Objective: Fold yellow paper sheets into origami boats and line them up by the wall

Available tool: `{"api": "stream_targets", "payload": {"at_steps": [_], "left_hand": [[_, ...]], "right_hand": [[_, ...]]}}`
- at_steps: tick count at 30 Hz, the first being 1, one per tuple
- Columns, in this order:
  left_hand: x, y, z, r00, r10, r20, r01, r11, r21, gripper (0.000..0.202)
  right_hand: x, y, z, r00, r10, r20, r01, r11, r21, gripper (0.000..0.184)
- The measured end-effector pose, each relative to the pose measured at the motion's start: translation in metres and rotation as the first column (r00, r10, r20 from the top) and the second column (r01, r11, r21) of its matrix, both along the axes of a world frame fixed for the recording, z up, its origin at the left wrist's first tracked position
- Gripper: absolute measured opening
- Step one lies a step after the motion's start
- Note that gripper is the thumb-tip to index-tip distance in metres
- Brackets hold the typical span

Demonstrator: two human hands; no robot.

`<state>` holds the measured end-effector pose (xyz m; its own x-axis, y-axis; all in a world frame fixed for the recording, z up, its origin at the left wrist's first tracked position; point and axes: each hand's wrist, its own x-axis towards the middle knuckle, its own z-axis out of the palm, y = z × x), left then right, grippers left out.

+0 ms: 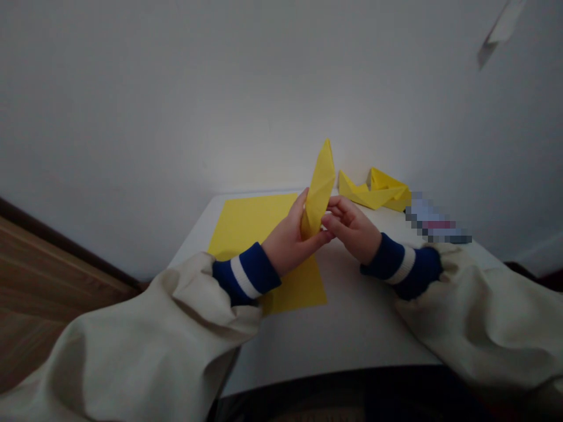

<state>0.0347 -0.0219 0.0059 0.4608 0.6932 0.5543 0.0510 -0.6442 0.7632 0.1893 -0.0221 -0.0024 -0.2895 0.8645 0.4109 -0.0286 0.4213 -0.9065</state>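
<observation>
A folded piece of yellow paper stands upright above the table, its pointed end up. My left hand is wrapped round its lower part, thumb in front and fingers behind. At the paper's lower right edge, the bent fingers and thumb of my right hand are closed; the exact contact is partly hidden. Beneath my left hand lies a flat sheet of yellow paper. Beyond my right hand sit folded yellow paper boats, close together against the wall.
The white table stands against a pale wall. To the right of the boats lies a blurred-out flat object. Brown wooden furniture is at the left. A white piece sticks out from the wall, upper right.
</observation>
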Motion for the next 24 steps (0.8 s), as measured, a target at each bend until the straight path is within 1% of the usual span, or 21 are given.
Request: {"api": "stream_targets", "payload": {"at_steps": [3, 5, 8, 10, 12, 15, 17, 20, 22, 23, 24], "left_hand": [[0.0012, -0.0018, 0.0012, 0.999, -0.036, -0.008, 0.036, 0.998, -0.056, 0.065], [0.0019, -0.002, 0.0, 0.997, -0.073, 0.031, 0.076, 0.993, -0.094, 0.065], [0.0025, -0.0009, -0.0029, 0.984, -0.133, 0.115, 0.149, 0.977, -0.15, 0.065], [0.0024, -0.0001, -0.0034, 0.982, -0.138, 0.132, 0.16, 0.972, -0.172, 0.064], [0.0019, 0.0, -0.0021, 0.988, -0.097, 0.122, 0.114, 0.982, -0.148, 0.062], [0.0001, -0.0012, 0.0011, 0.997, 0.029, 0.067, -0.024, 0.997, -0.067, 0.056], [-0.0018, -0.0018, 0.002, 0.99, 0.136, 0.03, -0.135, 0.99, -0.029, 0.055], [-0.0047, -0.0005, 0.0008, 0.958, 0.286, 0.02, -0.286, 0.958, 0.021, 0.056], [-0.0053, 0.0015, -0.0003, 0.948, 0.317, 0.034, -0.318, 0.948, 0.028, 0.054], [-0.005, 0.0025, -0.0007, 0.955, 0.293, 0.053, -0.294, 0.956, 0.012, 0.052], [-0.0043, 0.0034, -0.001, 0.966, 0.245, 0.081, -0.245, 0.97, -0.014, 0.05]], "right_hand": [[-0.0008, -0.0007, -0.0005, 1.0, -0.007, -0.002, 0.007, 0.999, 0.038, 0.037], [-0.0004, -0.0009, -0.0003, 1.0, -0.015, -0.017, 0.016, 0.999, 0.051, 0.039], [0.0001, -0.0013, 0.0012, 0.998, -0.041, -0.048, 0.042, 0.999, 0.029, 0.042], [0.0, -0.0014, 0.0023, 0.996, -0.06, -0.06, 0.061, 0.998, 0.003, 0.043], [-0.0002, -0.0013, 0.003, 0.995, -0.075, -0.06, 0.074, 0.997, -0.013, 0.045], [-0.0004, -0.0005, 0.003, 0.995, -0.091, -0.044, 0.091, 0.996, -0.003, 0.046], [-0.0004, 0.0001, 0.0025, 0.994, -0.106, -0.031, 0.107, 0.994, 0.014, 0.047], [-0.0004, 0.0008, 0.0016, 0.991, -0.128, -0.03, 0.128, 0.991, 0.031, 0.052], [-0.0001, 0.0014, 0.0011, 0.99, -0.14, -0.027, 0.14, 0.989, 0.035, 0.055], [0.0002, 0.0018, 0.0007, 0.989, -0.144, -0.02, 0.144, 0.989, 0.036, 0.055], [0.0007, 0.0024, 0.0003, 0.99, -0.141, -0.01, 0.142, 0.989, 0.037, 0.054]]}}
